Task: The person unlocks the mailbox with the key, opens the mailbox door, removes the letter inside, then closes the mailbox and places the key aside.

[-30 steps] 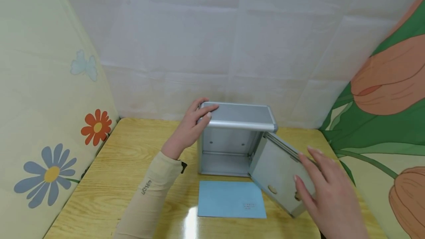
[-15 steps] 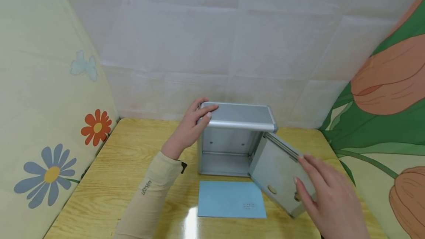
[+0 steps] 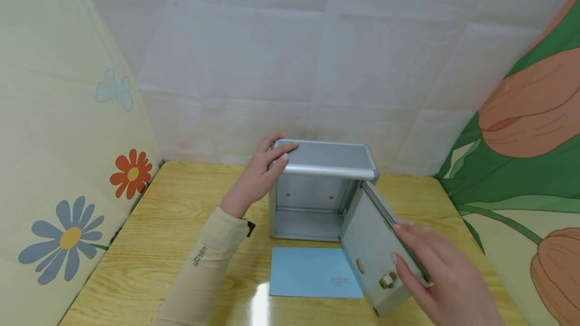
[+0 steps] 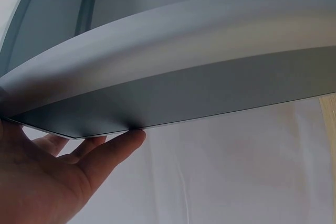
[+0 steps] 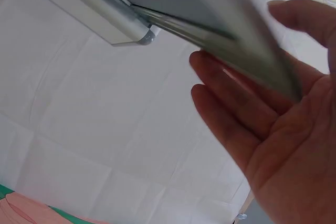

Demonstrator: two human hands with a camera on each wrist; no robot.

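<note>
A silver-grey metal lockbox (image 3: 326,156) stands on the table with its hinged door (image 3: 373,245) swung out to the right. My left hand (image 3: 258,177) rests on the box's top left corner, fingers fairly straight across the top; in the left wrist view, fingertips (image 4: 137,136) touch its edge. My right hand (image 3: 446,270) is at the door's free side. Its straight fingers (image 5: 231,98) lie against the door's outer side in the right wrist view, the thumb standing apart. A brass-coloured lock latch (image 3: 387,280) shows on the door's inner face. A light blue envelope (image 3: 312,273) lies flat before the box.
The wood-grain table (image 3: 195,185) ends at a white sheet (image 3: 235,54) hung behind the box. Flower-printed cloths stand on the left (image 3: 72,135) and right (image 3: 534,185). The door's lower corner is close to the envelope's right edge.
The door has swung partway toward the box, to the left in the head view, and my right hand has moved with it. My left hand, the box and the envelope have stayed put.
</note>
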